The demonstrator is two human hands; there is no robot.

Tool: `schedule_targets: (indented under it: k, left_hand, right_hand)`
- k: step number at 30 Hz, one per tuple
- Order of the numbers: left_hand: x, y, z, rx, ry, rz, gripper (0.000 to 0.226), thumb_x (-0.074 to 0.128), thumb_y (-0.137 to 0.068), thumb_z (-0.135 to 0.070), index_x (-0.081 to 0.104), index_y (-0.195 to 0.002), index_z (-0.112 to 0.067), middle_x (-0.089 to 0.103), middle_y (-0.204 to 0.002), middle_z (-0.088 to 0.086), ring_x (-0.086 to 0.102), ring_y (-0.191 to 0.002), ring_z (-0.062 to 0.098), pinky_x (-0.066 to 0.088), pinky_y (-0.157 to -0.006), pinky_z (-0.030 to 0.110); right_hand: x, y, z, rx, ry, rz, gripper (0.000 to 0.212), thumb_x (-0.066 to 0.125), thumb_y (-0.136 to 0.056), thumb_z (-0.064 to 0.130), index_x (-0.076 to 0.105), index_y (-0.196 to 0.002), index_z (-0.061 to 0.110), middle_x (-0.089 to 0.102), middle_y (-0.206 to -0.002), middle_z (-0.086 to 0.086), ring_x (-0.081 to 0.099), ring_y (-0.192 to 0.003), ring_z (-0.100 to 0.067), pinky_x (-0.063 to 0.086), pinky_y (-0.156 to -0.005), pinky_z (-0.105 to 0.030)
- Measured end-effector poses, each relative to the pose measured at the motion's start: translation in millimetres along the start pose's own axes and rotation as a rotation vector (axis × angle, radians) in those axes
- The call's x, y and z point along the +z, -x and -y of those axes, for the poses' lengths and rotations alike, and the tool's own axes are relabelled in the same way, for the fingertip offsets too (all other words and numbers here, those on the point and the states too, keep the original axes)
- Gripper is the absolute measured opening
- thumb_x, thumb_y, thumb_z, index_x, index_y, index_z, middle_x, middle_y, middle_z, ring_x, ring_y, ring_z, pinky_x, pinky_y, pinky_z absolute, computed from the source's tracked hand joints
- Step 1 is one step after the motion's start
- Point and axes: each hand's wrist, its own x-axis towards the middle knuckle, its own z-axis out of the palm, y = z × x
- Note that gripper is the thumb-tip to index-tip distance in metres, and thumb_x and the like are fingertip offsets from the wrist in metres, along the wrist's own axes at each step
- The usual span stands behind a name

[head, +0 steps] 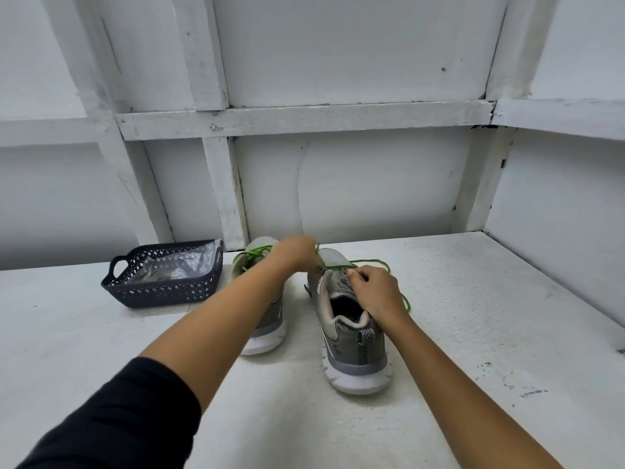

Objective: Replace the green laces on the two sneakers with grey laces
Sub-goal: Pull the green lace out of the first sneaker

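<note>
Two grey, white-soled sneakers [355,346]; left hand [294,252] and right hand [375,292] pinch one's loosened green lace [369,261].

Motion blur smears the left grip [294,252], so its fingers cannot be told apart where the green lace [368,262] meets it. The left forearm [236,309] covers the middle of the left sneaker [270,328] and most of its lacing. The right grip [375,292] hides the eyelets of the right sneaker [351,350]. Whether its fingertips pinch the lace or the tongue [341,284] is too small to tell. Crinkled plastic [179,265] in the basket [162,292] conceals whatever lies under it. The bottom edge cuts off both arms.
</note>
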Motion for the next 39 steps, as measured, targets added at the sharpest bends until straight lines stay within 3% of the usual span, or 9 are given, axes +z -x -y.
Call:
schedule_targets:
  k: [6,8,17,21,24,28,31,36,39]
  left_hand:
    - [22,-8,-5,-0.080,0.185,-0.021,0.020,0.049,-0.087,-0.007,0.050,-0.068,-0.003,0.062,-0.089,0.020,0.059,-0.083,0.036,0.044,-0.065,0.033]
    - [24,-13,-2,-0.114,0.302,-0.030,0.018,0.051,-0.087,-0.008,0.060,-0.074,0.001,0.063,-0.083,0.019,0.058,-0.074,0.033,0.052,-0.066,0.035]
    - [-53,-18,20,-0.167,1.511,-0.427,0.015,0.055,-0.095,-0.018,0.057,-0.083,-0.009,0.054,-0.078,0.004,0.055,-0.071,0.014,0.052,-0.060,0.025]
    - [-27,-19,11,-0.240,1.069,-0.208,0.043,0.054,-0.094,-0.038,0.059,-0.097,0.004,0.058,-0.086,0.013,0.059,-0.077,0.026,0.056,-0.071,0.038]
    - [3,-11,0,-0.219,0.611,0.122,0.032,0.057,-0.092,-0.027,0.052,-0.074,-0.002,0.058,-0.081,0.015,0.058,-0.067,0.027,0.054,-0.060,0.033]
    - [21,-10,-6,-0.157,0.316,0.001,0.013,0.055,-0.084,-0.009,0.063,-0.085,0.002,0.063,-0.084,0.017,0.065,-0.078,0.033,0.050,-0.064,0.031]
    - [19,-15,-1,-0.140,0.380,-0.035,0.012,0.056,-0.085,-0.008,0.064,-0.080,0.000,0.060,-0.075,0.014,0.059,-0.067,0.030,0.052,-0.065,0.032]
    - [-10,-23,16,-0.227,1.088,-0.238,0.019,0.058,-0.093,-0.012,0.061,-0.075,-0.004,0.057,-0.068,0.008,0.054,-0.059,0.016,0.055,-0.069,0.033]
    - [-18,-25,20,-0.236,1.212,-0.343,0.017,0.057,-0.093,-0.016,0.063,-0.091,0.000,0.057,-0.078,0.009,0.055,-0.067,0.016,0.054,-0.070,0.032]
  right_hand:
    - [0,0,0,-0.008,0.019,-0.005,0.030,0.047,-0.097,0.027,0.068,-0.100,0.007,0.068,-0.097,-0.010,0.048,-0.078,-0.016,0.032,-0.066,-0.023]
    - [0,0,-1,-0.005,0.021,-0.003,0.030,0.046,-0.097,0.028,0.068,-0.099,0.007,0.067,-0.094,-0.009,0.048,-0.077,-0.017,0.031,-0.065,-0.023]
    - [1,-1,-2,-0.006,0.006,-0.002,0.030,0.047,-0.097,0.027,0.068,-0.100,0.007,0.068,-0.099,-0.010,0.049,-0.080,-0.016,0.032,-0.068,-0.022]
    - [1,-2,-2,-0.007,0.008,0.001,0.029,0.047,-0.097,0.027,0.068,-0.099,0.007,0.068,-0.098,-0.009,0.049,-0.079,-0.016,0.031,-0.067,-0.022]
    - [1,-1,-2,-0.012,0.012,0.005,0.029,0.046,-0.097,0.027,0.068,-0.098,0.007,0.067,-0.096,-0.009,0.048,-0.078,-0.016,0.031,-0.066,-0.022]
    - [0,-1,-2,-0.023,0.009,0.000,0.029,0.046,-0.097,0.026,0.067,-0.097,0.006,0.066,-0.093,-0.010,0.049,-0.078,-0.017,0.031,-0.066,-0.023]
    - [0,0,-3,-0.022,0.006,0.002,0.029,0.046,-0.097,0.027,0.067,-0.097,0.006,0.062,-0.087,-0.007,0.052,-0.080,-0.019,0.032,-0.066,-0.023]
    - [1,-1,-3,-0.027,0.005,0.002,0.031,0.046,-0.097,0.027,0.066,-0.095,0.004,0.064,-0.087,-0.009,0.053,-0.080,-0.021,0.032,-0.065,-0.024]
    - [1,-1,-4,-0.021,0.005,-0.001,0.031,0.046,-0.097,0.027,0.067,-0.096,0.005,0.066,-0.092,-0.011,0.051,-0.079,-0.019,0.032,-0.066,-0.024]
